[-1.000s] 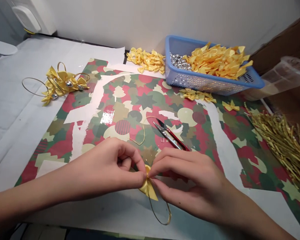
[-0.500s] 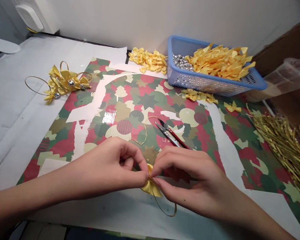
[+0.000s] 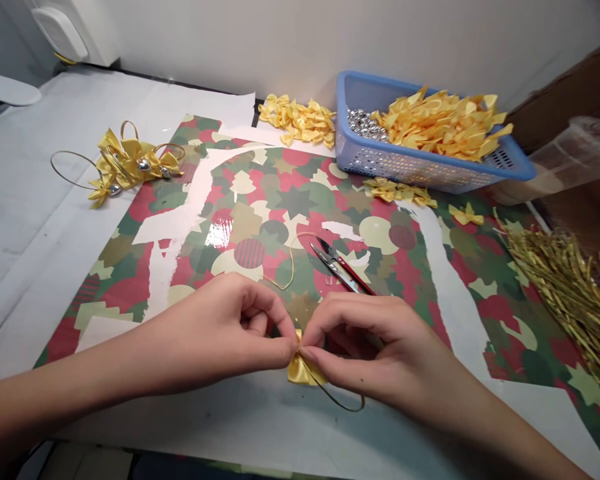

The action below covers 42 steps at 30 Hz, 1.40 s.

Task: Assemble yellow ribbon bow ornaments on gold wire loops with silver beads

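My left hand (image 3: 225, 330) and my right hand (image 3: 365, 347) meet low in the middle of the view, their fingertips pinching the top of a small yellow satin bow (image 3: 303, 369). The knot of the bow is hidden behind my fingertips. A thin gold cord (image 3: 337, 398) curves out from under my right hand towards the lower right. Another length of gold cord (image 3: 291, 267) lies on the paper above my hands. Just beyond my right hand rest small thread snips (image 3: 336, 269) with red-edged metal blades, not touched by my fingers.
A blue perforated basket (image 3: 430, 168) holds yellow bows and silver beads. A loose pile of bows (image 3: 297, 120) lies to its left. Finished gold-looped bows (image 3: 130, 163) lie at left, gold strands (image 3: 565, 293) at right, all around patterned paper (image 3: 300, 203).
The bow has turned in my fingers, its lower part now lying flatter. The gold cord loop has swung up and to the right. My hands have shifted only slightly.
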Available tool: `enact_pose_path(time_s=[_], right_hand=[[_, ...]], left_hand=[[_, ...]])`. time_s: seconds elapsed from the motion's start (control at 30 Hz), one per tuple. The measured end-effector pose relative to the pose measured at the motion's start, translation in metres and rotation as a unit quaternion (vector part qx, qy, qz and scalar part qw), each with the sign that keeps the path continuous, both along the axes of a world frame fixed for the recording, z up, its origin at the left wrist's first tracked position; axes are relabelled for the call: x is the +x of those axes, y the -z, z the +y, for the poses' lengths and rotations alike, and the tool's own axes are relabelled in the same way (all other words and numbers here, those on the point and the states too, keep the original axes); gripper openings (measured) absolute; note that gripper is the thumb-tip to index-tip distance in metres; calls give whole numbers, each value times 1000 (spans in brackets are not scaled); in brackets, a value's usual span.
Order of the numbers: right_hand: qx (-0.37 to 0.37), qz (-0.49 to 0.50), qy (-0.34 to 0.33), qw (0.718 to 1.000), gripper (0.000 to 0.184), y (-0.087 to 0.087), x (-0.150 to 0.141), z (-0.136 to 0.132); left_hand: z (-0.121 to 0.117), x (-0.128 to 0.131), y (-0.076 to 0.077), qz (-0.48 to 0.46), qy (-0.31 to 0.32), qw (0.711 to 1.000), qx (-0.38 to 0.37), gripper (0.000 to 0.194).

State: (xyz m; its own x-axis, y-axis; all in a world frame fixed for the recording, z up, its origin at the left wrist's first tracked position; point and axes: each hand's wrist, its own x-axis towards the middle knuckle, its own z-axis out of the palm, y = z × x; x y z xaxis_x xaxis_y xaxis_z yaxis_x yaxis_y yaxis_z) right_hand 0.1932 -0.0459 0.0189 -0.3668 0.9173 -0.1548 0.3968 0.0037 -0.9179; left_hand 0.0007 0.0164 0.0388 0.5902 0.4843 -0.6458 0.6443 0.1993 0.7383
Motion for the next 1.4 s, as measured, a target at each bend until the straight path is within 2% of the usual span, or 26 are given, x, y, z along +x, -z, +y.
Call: enact_pose_path(time_s=[0.17, 0.5, 0.87, 1.17, 1.4], right_hand=[[-69, 3, 23, 997, 9, 1, 1, 0], [-119, 20, 39, 992, 9, 0, -1, 2], [-120, 19, 47, 991, 11, -1, -4, 3], [-128, -5, 56, 990, 16, 2, -3, 2], [-118, 5, 73, 990, 14, -2, -5, 4]], left_hand=[[0, 2, -1, 3, 1, 1000, -4, 15], [2, 5, -5, 30, 6, 999, -13, 12], [4, 8, -12, 47, -9, 999, -27, 8], [2, 3, -3, 27, -16, 999, -8, 14], [3, 4, -4, 23, -17, 1000, -12, 14]])
